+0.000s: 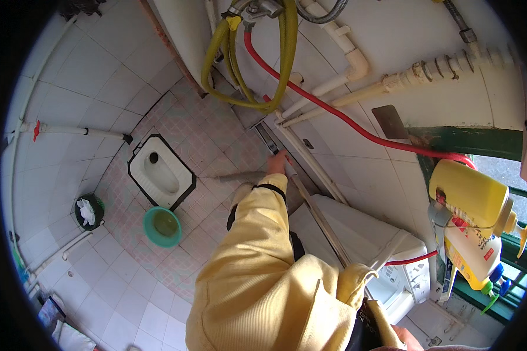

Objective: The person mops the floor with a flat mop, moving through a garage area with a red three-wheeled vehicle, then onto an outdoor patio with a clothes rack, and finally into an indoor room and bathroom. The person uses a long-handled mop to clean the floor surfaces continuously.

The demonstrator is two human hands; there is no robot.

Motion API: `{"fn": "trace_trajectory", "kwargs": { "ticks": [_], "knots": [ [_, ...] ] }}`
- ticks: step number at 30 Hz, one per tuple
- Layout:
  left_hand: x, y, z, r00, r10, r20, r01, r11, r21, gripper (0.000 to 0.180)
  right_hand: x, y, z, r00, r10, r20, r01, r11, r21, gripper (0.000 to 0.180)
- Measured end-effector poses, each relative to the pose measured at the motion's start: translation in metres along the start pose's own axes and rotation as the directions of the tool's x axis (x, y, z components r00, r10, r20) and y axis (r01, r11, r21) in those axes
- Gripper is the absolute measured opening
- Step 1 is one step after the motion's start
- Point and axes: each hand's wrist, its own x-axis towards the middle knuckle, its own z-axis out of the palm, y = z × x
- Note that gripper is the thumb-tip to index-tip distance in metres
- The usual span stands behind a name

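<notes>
My left hand (279, 161), in a yellow sleeve with a dark band at the wrist, reaches ahead, low over the tiled floor near the right-hand wall. Its fingers are closed round a long pale pole (320, 217). Beyond the hand the pole runs into a silver and dark fitting (267, 139) close to the floor. A flat greyish piece (247, 113) lies past it, partly behind the hanging hose; I cannot tell its kind. Back toward me the pole passes behind yellow cloth. Only a small part of my right hand (408, 338) shows at the lower edge, its fingers hidden.
A squat toilet (161, 171) is set in the floor, with a green basin (162, 227) beside it. A small bin (90, 212) stands leftward. Yellow hose (287, 52) and red hose (334, 111) hang ahead. A white washing machine (357, 228) and bottles (468, 193) are at right.
</notes>
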Motion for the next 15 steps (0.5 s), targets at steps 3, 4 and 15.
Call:
{"fn": "trace_trajectory", "kwargs": {
  "ticks": [3,4,15],
  "knots": [
    [-0.046,-0.037,0.019,0.999,-0.049,-0.02,0.047,0.996,-0.078,0.018,0.037,-0.04,0.016,0.838,-0.522,0.162,0.248,0.1,-0.964,0.014],
    [-0.07,-0.055,0.022,0.995,-0.094,0.015,0.094,0.993,-0.067,0.018,0.052,-0.057,0.024,0.858,-0.463,0.223,0.313,0.129,-0.941,0.014],
    [-0.05,-0.029,0.017,0.997,-0.074,-0.007,0.074,0.997,0.034,0.028,0.033,-0.06,0.025,0.801,-0.477,0.362,0.365,-0.091,-0.927,0.017]
  ]
}}
